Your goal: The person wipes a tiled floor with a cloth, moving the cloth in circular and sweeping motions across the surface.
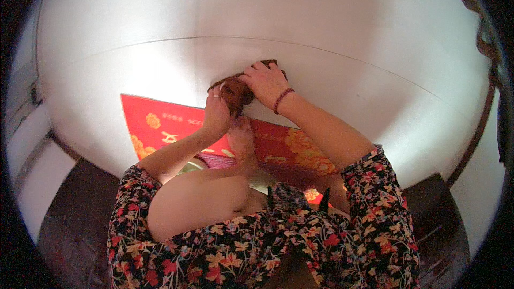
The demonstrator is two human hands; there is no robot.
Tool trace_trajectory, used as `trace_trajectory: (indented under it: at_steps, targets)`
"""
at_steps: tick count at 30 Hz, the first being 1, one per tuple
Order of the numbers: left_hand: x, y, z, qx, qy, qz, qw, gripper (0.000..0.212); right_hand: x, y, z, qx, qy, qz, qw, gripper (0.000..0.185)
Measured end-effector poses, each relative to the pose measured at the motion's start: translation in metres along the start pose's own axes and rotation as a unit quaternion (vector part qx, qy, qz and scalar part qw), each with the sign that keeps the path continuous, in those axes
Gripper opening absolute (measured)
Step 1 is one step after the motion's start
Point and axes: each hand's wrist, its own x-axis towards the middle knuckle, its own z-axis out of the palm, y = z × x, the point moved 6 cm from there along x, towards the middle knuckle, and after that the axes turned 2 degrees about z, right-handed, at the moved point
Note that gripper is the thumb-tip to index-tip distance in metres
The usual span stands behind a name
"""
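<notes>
A dark brown cloth (237, 90) lies bunched against a pale, smooth surface at the middle of the view. My left hand (218, 108), with a ring on one finger, grips its left lower part. Higher and to the right, my right hand (267, 82) presses on the cloth's upper part with fingers bent; a dark red bead bracelet is on that wrist. Below the hands is a red mat (176, 122) with yellow flower prints and writing. One bare foot (241, 138) rests on the mat just under the cloth, and a bent bare knee is between my forearms.
A thin curved seam (217, 37) crosses the pale surface above my hands. Dark panels (80, 208) stand at both lower sides. A dark edging strip (476, 140) runs down the right. Behind my left forearm, a pale green rounded thing (192, 166) is partly hidden.
</notes>
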Motion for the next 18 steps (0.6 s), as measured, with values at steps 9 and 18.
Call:
trace_trajectory:
  at_steps: [9, 18]
  targets:
    - [0.107, 0.121, 0.013, -0.056, -0.052, 0.308, 0.948, 0.031, -0.081, 0.140, -0.061, -0.081, -0.062, 0.139, 0.985, 0.032]
    - [0.069, 0.141, 0.023, 0.036, -0.039, 0.447, 0.893, 0.034, -0.175, 0.098, -0.009, 0.043, 0.118, 0.296, 0.947, 0.050]
